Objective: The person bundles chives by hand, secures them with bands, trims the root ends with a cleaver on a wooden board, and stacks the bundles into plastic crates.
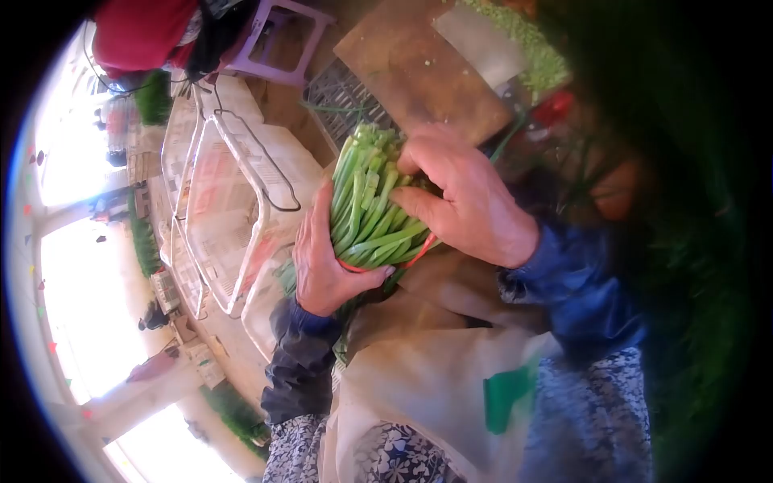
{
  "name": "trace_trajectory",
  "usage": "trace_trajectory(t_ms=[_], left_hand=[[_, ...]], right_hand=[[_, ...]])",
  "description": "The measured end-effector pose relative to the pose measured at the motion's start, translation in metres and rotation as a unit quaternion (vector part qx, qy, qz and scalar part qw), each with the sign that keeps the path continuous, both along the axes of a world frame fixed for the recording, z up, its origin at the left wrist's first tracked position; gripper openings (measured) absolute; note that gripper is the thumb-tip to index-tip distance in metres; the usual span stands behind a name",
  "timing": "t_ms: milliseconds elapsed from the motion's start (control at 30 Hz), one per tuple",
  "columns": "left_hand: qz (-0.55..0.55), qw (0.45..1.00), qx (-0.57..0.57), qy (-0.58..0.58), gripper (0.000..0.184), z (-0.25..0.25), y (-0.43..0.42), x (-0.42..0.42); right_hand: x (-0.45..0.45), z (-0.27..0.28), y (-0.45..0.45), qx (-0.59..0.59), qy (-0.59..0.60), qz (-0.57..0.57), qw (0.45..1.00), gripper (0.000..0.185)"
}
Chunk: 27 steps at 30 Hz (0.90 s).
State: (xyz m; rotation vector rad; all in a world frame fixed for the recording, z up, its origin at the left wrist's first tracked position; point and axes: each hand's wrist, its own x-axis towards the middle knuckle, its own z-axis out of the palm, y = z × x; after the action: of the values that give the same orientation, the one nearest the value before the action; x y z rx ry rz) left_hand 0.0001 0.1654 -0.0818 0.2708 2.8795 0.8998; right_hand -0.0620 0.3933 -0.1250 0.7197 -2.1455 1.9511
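A thick bunch of green stalks (pixel 374 201), cut ends up, stands tilted in front of me with a red band (pixel 419 251) around its lower part. My left hand (pixel 322 262) is wrapped round the bunch's left side and underside, its thumb near the band. On the upper right, my right hand (pixel 467 197) has its thumb and bent fingers closed against the stalks near their cut ends. Some of its fingertips are hidden behind the bunch. A pale plastic apron (pixel 427 378) covers my lap below.
Beyond the bunch lie a brown board (pixel 419 68), a grey flat piece (pixel 479 44), green cuttings (pixel 527 44) and a dark slatted crate (pixel 346 101). White-rimmed frames (pixel 262 209) stand left. A purple stool (pixel 302 60) is behind, near a person in red (pixel 141 32).
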Motion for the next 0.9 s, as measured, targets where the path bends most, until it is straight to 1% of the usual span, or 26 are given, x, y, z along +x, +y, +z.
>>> trace_trajectory(t_ms=[33,67,100,167,200,233,267,300,333,400,433,467,500,567,633,667,700,733,767,800,833,867,900], left_hand=[[-0.001,1.0,-0.016,-0.004,0.119,0.001,0.0,-0.001],[-0.009,0.999,-0.031,0.016,0.119,-0.002,-0.003,-0.002],[-0.007,0.999,-0.026,0.029,0.119,-0.002,-0.004,-0.001],[-0.031,0.994,-0.085,0.06,0.119,0.001,-0.003,0.001],[-0.039,0.993,-0.081,0.073,0.118,0.004,0.001,-0.002],[-0.035,0.993,-0.081,0.081,0.118,0.008,0.003,-0.002],[-0.028,0.994,-0.081,0.066,0.117,0.01,0.004,-0.003],[-0.022,0.995,-0.081,0.051,0.117,0.011,0.005,-0.003],[-0.031,0.994,-0.078,0.07,0.116,0.009,0.005,-0.003],[-0.025,0.994,-0.088,0.066,0.116,0.011,0.006,-0.001],[-0.019,0.993,-0.099,0.056,0.116,0.012,0.007,0.001],[-0.027,0.991,-0.103,0.079,0.116,0.01,0.006,0.001],[-0.028,0.991,-0.103,0.081,0.116,0.009,0.005,-0.001],[-0.028,0.993,-0.092,0.073,0.115,0.008,0.003,0.0],[-0.033,0.992,-0.086,0.091,0.115,0.006,0.001,0.001],[-0.044,0.99,-0.081,0.106,0.115,0.005,0.0,0.001],[-0.047,0.991,-0.083,0.093,0.115,0.003,-0.001,0.002],[-0.045,0.992,-0.075,0.095,0.115,0.003,-0.002,0.002],[-0.043,0.992,-0.066,0.1,0.116,0.001,-0.002,0.001],[-0.048,0.99,-0.072,0.11,0.116,-0.001,-0.002,0.002],[-0.047,0.991,-0.076,0.103,0.116,0.0,-0.002,0.002],[-0.044,0.992,-0.074,0.093,0.116,0.001,-0.002,0.002],[-0.039,0.993,-0.073,0.083,0.116,0.003,-0.003,0.001]], right_hand=[[-0.001,0.0,0.002,0.001,-0.013,0.003,1.0,0.022],[-0.006,0.001,0.004,0.006,-0.001,0.004,1.0,0.022],[-0.011,0.004,0.007,-0.038,-0.159,-0.015,0.986,0.022],[-0.021,0.012,0.012,-0.08,-0.293,-0.029,0.952,0.022],[-0.021,0.016,0.015,-0.014,-0.115,-0.054,0.992,0.025],[-0.015,0.025,0.015,0.051,0.057,-0.078,0.994,0.027],[-0.007,0.039,0.01,0.099,0.092,-0.088,0.987,0.031],[0.0,0.042,0.0,0.148,0.099,-0.079,0.981,0.033],[-0.001,0.043,-0.003,0.146,0.089,-0.065,0.983,0.031],[-0.004,0.041,-0.007,0.144,0.08,-0.05,0.985,0.028],[-0.005,0.039,-0.009,0.163,0.111,-0.064,0.978,0.025],[-0.006,0.036,-0.011,0.182,0.141,-0.079,0.97,0.022],[-0.01,0.03,-0.011,0.183,0.143,-0.081,0.969,0.022],[-0.018,0.008,-0.008,0.166,0.052,-0.151,0.973,0.013],[-0.042,-0.018,0.011,0.264,0.005,-0.261,0.928,0.018],[-0.045,-0.024,0.01,0.264,-0.001,-0.259,0.929,0.018],[-0.043,-0.02,0.012,0.115,-0.035,-0.193,0.974,0.023],[-0.041,-0.016,0.014,-0.037,-0.068,-0.126,0.989,0.028],[-0.042,-0.012,0.015,-0.038,-0.077,-0.13,0.988,0.028],[-0.044,-0.007,0.015,-0.062,-0.133,0.003,0.989,0.027],[-0.046,-0.005,0.01,-0.089,-0.185,0.139,0.969,0.027],[-0.047,-0.006,0.004,-0.088,-0.118,0.141,0.979,0.02],[-0.051,-0.009,0.001,-0.095,-0.123,0.145,0.977,0.02]])
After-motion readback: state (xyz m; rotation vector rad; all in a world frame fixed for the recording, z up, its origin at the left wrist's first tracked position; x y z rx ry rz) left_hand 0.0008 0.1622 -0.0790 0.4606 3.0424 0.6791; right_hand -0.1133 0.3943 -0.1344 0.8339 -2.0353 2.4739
